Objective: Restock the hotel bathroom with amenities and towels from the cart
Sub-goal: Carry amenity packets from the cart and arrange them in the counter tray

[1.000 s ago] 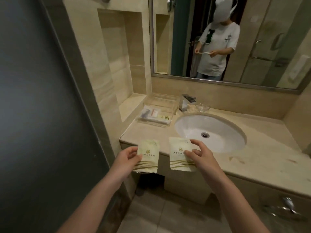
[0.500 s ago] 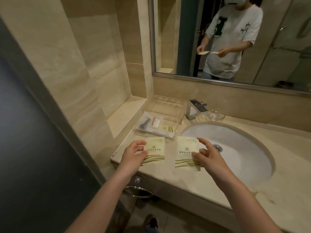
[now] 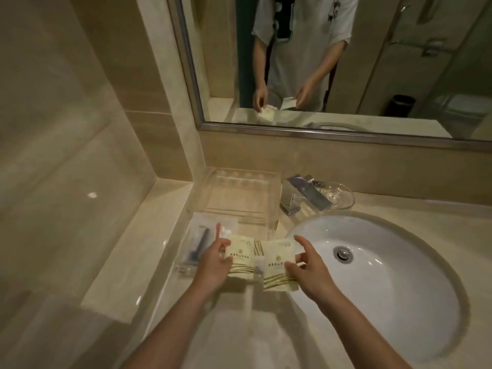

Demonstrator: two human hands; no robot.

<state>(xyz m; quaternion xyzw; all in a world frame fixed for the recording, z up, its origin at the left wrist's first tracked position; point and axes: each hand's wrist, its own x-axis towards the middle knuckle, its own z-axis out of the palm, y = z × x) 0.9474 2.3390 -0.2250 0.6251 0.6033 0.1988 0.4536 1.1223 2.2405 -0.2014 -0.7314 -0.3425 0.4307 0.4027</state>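
Observation:
I hold two cream amenity packets with green stripes above the vanity counter. My left hand pinches the left packet at its left edge. My right hand pinches the right packet at its right edge. Both packets hover over the front part of a clear plastic tray, where sealed items lie, among them a dark razor packet. Another striped packet partly shows between the two I hold.
A white oval sink lies to the right, with a chrome tap and a small glass dish behind it. The mirror above reflects a person in a white shirt. A tiled wall closes the left side.
I have stepped closer and the view now looks down on the counter. Both hands have carried the packets forward, from the counter's front edge to over the tray's front items.

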